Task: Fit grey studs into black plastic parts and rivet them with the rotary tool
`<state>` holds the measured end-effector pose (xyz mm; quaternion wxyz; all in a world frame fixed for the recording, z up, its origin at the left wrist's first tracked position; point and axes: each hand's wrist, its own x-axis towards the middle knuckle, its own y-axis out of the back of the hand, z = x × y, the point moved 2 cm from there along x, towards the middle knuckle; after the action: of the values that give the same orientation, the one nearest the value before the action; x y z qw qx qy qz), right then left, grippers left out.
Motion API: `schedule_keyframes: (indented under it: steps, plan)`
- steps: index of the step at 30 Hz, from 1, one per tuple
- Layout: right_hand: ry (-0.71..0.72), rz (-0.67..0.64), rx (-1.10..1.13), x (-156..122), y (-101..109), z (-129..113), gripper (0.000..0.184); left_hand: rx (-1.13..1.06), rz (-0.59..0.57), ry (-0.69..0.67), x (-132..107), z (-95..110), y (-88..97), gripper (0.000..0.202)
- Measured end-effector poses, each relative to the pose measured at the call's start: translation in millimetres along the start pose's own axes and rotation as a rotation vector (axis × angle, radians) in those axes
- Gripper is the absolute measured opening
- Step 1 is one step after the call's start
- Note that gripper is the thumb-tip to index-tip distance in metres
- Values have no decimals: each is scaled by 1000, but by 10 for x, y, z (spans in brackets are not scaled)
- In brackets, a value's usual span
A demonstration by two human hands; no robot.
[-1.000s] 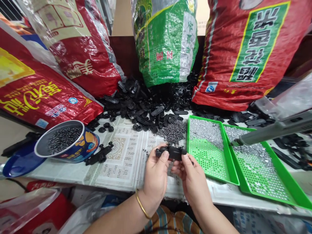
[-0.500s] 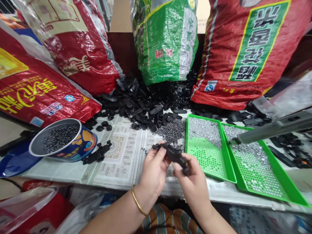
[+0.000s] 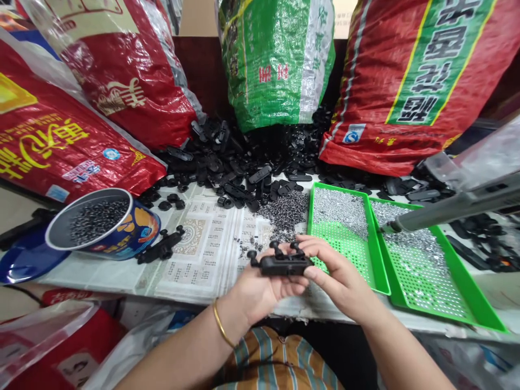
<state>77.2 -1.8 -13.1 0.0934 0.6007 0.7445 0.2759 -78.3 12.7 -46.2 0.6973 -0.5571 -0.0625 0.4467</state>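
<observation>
A black plastic part (image 3: 285, 265) with a long flat body and several round-headed knobs along its top lies level across my left hand (image 3: 260, 292), whose fingers curl under and behind it. My right hand (image 3: 345, 273) pinches the right end between thumb and fingers. A similar black knobbed assembly (image 3: 162, 246) rests on the table to the left. Just beyond my hands is a heap of small dark metal bits (image 3: 286, 211), with some strays scattered nearer.
Two green perforated trays (image 3: 384, 281) of small silvery pieces stand at the right, a grey metal tool (image 3: 447, 208) slanting over them. A blue tub (image 3: 140, 233) of dark bits sits left. Loose black parts (image 3: 227, 168) pile before a green sack (image 3: 280, 70) and red sacks (image 3: 377, 146).
The black part has turned from a slant to level, its knobs now upward. My left palm has moved beneath it, and my right hand has shifted slightly right. The view has tilted a little downward.
</observation>
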Motion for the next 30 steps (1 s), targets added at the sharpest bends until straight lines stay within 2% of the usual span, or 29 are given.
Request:
schedule_keyframes:
  steps: [2, 3, 5, 7, 9, 11, 17, 25, 30]
  plan:
    - [19, 65, -119, -21, 41, 5, 10, 212, 144, -265, -20, 165, 71, 21]
    - [38, 89, -180, -29, 60, 6, 10, 365, 177, -387, -48, 250, 91, 22]
    - [86, 106, -268, -40, 79, 5, 11, 749, 136, -541, -117, 377, 90, 22]
    - [120, 103, -304, -46, 72, -2, 12, 1093, 63, -627, -182, 433, 63, 19]
    - [125, 111, -325, -54, 49, -11, 11, 1271, 48, -694, -223, 443, 40, 12]
    - [120, 128, -329, -68, 28, -19, 10, 1300, 52, -704, -231, 424, 27, 7]
    - [87, 145, -266, -116, 49, 20, 8, 1270, 41, -611, -213, 357, 24, 8]
    - [90, 131, -341, -156, 94, 9, 17, 1172, 44, -517, -188, 290, 47, 13]
    - [41, 124, -223, -82, 119, 7, 10, 1258, 74, -547, -250, 337, 68, 12]
